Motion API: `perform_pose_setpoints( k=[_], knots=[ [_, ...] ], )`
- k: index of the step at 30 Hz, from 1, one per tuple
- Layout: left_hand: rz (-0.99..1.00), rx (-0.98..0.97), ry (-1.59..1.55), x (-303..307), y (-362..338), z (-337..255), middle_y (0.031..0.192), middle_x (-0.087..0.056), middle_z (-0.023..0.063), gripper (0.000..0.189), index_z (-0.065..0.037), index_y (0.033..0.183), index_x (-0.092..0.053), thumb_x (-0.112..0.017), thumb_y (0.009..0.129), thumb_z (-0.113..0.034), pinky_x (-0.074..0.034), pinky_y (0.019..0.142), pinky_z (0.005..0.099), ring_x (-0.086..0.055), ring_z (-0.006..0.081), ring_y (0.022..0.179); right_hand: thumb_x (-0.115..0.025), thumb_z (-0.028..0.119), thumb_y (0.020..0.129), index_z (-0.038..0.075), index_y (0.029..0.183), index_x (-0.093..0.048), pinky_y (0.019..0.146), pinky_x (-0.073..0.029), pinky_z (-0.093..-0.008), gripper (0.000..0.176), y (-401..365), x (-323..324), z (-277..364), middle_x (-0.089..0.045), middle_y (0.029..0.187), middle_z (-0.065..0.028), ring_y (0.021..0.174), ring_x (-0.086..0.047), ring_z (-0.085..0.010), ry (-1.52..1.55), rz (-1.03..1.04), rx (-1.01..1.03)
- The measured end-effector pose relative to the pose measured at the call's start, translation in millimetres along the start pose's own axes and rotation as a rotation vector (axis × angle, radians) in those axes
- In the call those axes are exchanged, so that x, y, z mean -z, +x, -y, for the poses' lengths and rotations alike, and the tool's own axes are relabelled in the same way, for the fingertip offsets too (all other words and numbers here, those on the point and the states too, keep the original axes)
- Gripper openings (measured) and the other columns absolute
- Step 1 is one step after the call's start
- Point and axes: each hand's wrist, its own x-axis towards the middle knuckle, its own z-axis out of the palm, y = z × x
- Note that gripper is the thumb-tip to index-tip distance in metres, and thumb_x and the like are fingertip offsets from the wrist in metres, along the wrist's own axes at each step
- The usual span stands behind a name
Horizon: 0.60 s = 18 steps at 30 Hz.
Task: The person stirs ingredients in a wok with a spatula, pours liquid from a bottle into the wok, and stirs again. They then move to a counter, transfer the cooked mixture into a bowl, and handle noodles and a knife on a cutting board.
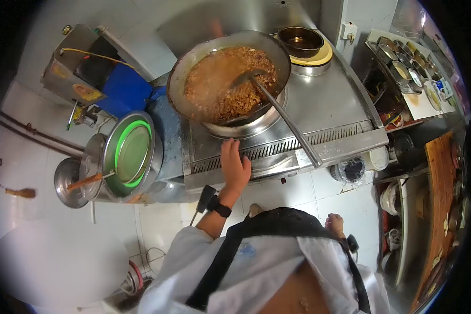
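My left hand (pixel 235 165) is over the stove's front edge, below the wok, with its fingers stretched out and nothing in it. My right hand (pixel 334 224) hangs low beside the black apron (pixel 277 221), small in view, its fingers curled and nothing visible in them. A large wok (pixel 176 97) on the burner holds chopped brown food (pixel 235 102) in steaming, oily liquid. The head of a long metal ladle (pixel 285 116) rests in the food, and its handle leans over the wok's rim toward the stove's front edge. Neither hand touches the ladle.
A dark pan (pixel 300 43) stands on a yellow round board (pixel 327 54) at the stove's back right. On the left are a metal basin (pixel 156 157) with a green-rimmed strainer (pixel 133 152) and a blue container (pixel 119 89). Several seasoning tins (pixel 401 70) stand on the right.
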Motion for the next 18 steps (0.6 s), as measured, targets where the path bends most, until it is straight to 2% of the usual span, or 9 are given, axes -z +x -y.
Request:
perform_pose_setpoints(
  k=[3, 5, 8, 11, 12, 14, 15, 16, 18],
  knots=[
    [0.255, 0.135, -0.199, -15.7, -73.1, 2.5, 0.08, -0.057, 0.0164, 0.012, 0.001, 0.078, -0.055, -0.056, 0.074, -0.011, -0.042, 0.069, 0.043, -0.054, 0.0364, 0.077, -0.05, 0.008, 0.077, 0.001, 0.084, -0.053, 0.038, -0.04, -0.0257, 0.01, 15.3, 19.7, -8.3, -0.052, 0.06, -0.0066, 0.046, -0.049, -0.0148, -0.047, 0.0, -0.101],
    [0.463, 0.307, -0.032, -12.8, -109.9, -7.5, 0.063, -0.056, 0.0146, 0.024, -0.001, 0.063, -0.051, -0.053, 0.08, -0.018, -0.04, 0.056, 0.0436, -0.054, 0.035, 0.062, -0.05, 0.012, 0.082, 0.004, 0.087, -0.053, 0.039, -0.041, -0.0247, 0.01, 6.6, 2.6, 19.2, -0.052, 0.061, -0.0045, 0.045, -0.048, -0.012, -0.094, 0.11, 0.141],
    [0.469, 0.501, -0.14, -17.5, -152.3, -15.2, 0.064, -0.054, 0.0173, 0.031, 0.0, 0.065, -0.048, -0.046, 0.086, -0.022, -0.04, 0.054, 0.0439, -0.054, 0.0336, 0.06, -0.05, 0.022, 0.087, 0.007, 0.09, -0.051, 0.047, -0.041, -0.0192, 0.015, -45.1, -66.4, 118.2, -0.052, 0.071, -0.0009, 0.055, -0.048, -0.007, -0.118, 0.297, 0.364],
    [0.407, 0.389, -0.15, -30.5, -189.9, 1.9, 0.063, -0.055, 0.0169, 0.027, 0.0, 0.074, -0.049, -0.042, 0.088, -0.022, -0.041, 0.054, 0.0444, -0.054, 0.0347, 0.057, -0.05, 0.023, 0.087, 0.005, 0.103, -0.049, 0.058, -0.043, -0.0183, 0.024, -83.6, -133.8, 189.8, -0.054, 0.085, -0.0031, 0.071, -0.053, -0.0098, -0.175, 0.428, 0.632],
    [0.399, 0.373, -0.158, -47.1, -214.0, 25.0, 0.063, -0.055, 0.0169, 0.027, 0.0, 0.074, -0.049, -0.042, 0.088, -0.022, -0.041, 0.054, 0.0444, -0.054, 0.0347, 0.057, -0.051, 0.024, 0.086, 0.004, 0.104, -0.048, 0.058, -0.044, -0.0192, 0.027, -92.6, -155.7, 206.8, -0.054, 0.086, -0.0042, 0.072, -0.054, -0.011, -0.121, 0.515, 0.591],
    [0.571, 0.921, -0.524, -75.2, -263.6, 72.0, 0.062, -0.055, 0.0158, 0.017, -0.001, 0.085, -0.049, -0.043, 0.086, -0.017, -0.044, 0.058, 0.0442, -0.056, 0.0336, 0.059, -0.052, 0.022, 0.085, 0.0, 0.104, -0.046, 0.055, -0.045, -0.022, 0.03, -114.9, -196.2, 237.1, -0.054, 0.086, -0.0058, 0.071, -0.055, -0.0128, -0.02, 0.733, 0.399],
    [0.632, 0.755, -0.371, -62.2, -262.9, 68.1, 0.065, -0.056, 0.0153, 0.014, -0.002, 0.089, -0.049, -0.043, 0.084, -0.014, -0.044, 0.062, 0.0443, -0.057, 0.0314, 0.064, -0.053, 0.02, 0.085, -0.002, 0.103, -0.045, 0.052, -0.046, -0.0239, 0.03, -124.2, -213.7, 249.9, -0.054, 0.084, -0.0061, 0.069, -0.055, -0.0133, 0.025, 0.862, 0.245],
    [0.683, 0.592, -0.22, -49.8, -265.8, 64.3, 0.067, -0.057, 0.0149, 0.015, -0.002, 0.093, -0.048, -0.043, 0.082, -0.011, -0.044, 0.065, 0.0444, -0.058, 0.0292, 0.069, -0.053, 0.02, 0.085, -0.002, 0.103, -0.045, 0.052, -0.046, -0.0239, 0.03, -120.5, -229.8, 255.1, -0.054, 0.084, -0.0061, 0.069, -0.055, -0.0133, 0.023, 0.861, 0.262],
    [0.474, 0.678, -0.126, -58.0, -296.1, 81.3, 0.077, -0.06, 0.0116, 0.016, -0.005, 0.089, -0.056, -0.054, 0.075, -0.013, -0.045, 0.072, 0.04, -0.058, 0.0225, 0.083, -0.051, 0.014, 0.084, -0.004, 0.102, -0.044, 0.043, -0.044, -0.0266, 0.026, -107.8, -258.9, 255.1, -0.053, 0.075, -0.007, 0.056, -0.053, -0.0136, -0.161, 0.889, 0.13]
  ],
)
